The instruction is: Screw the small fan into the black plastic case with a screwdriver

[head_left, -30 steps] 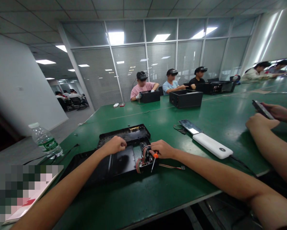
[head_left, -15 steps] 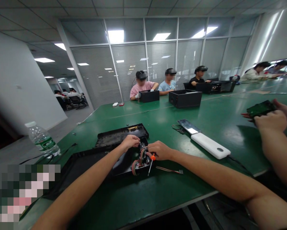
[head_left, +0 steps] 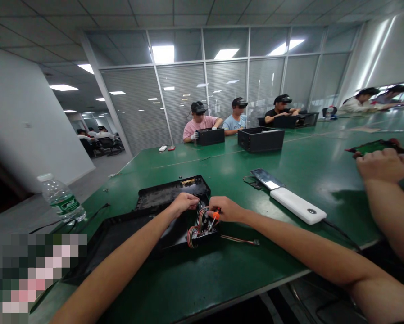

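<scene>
My right hand is closed round a screwdriver with an orange handle, its metal shaft slanting down over the open black case. Opposite it, my left hand pinches at the far side of the case; what lies between its fingertips is too small to make out. Multicoloured ribbon wires loop up out of the case beside a small circuit part. A loose cable with a pale connector trails to the right. Behind my left hand lies a black cover panel.
A white handheld device with a cord lies to the right. A water bottle stands at the left edge. A neighbour's hand holds a green circuit board. Across the table, people work near black boxes.
The screwdriver's shaft has swung from pointing outside the case's near edge to pointing into the case. My left hand has barely shifted. The neighbour's board has tilted flatter.
</scene>
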The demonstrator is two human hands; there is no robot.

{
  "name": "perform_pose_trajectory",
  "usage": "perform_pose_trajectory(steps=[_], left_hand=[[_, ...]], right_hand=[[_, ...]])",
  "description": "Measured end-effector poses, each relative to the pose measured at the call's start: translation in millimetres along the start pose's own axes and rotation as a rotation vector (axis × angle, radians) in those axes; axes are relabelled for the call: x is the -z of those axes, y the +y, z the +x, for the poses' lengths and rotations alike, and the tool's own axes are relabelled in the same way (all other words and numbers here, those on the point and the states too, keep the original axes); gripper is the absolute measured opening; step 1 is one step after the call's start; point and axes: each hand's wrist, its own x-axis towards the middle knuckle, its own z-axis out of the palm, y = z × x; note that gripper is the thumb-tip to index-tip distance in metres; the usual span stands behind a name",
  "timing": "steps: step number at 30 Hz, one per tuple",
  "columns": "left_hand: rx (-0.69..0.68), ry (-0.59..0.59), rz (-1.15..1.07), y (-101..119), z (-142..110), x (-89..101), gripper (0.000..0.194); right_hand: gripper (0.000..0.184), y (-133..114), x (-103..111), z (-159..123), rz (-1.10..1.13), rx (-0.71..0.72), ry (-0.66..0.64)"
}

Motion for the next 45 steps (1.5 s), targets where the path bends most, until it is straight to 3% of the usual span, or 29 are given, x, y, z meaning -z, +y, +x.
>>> perform_pose_trajectory(steps=[5,9,13,16,23,39,45], left_hand=[[0.065,0.012,-0.046,1,0,-3.2,0.021],[0.097,0.035,-0.091,0,1,-4.1,0.014],[0.096,0.052,-0.106,0,2,-3.7,0.01],[0.101,0.054,-0.115,-1,3,-3.3,0.01],[0.083,0.042,-0.083,-7,8,-2.0,0.01],[0.078,0.067,-0.108,-6,7,-3.3,0.016],[0.051,0.05,-0.094,-7,9,-2.8,0.017]], right_hand=[[0.023,16,8,7,0.442,-0.381,0.179],[0.031,31,30,7,0.591,-0.455,0.178],[0.032,35,57,7,0.352,-0.498,0.299],[0.029,33,61,9,0.189,-0.455,0.389],[0.025,29,43,15,0.076,-0.418,0.282],[0.026,15,48,19,-0.065,-0.421,0.25],[0.042,-5,60,38,-0.416,-0.478,0.108]])
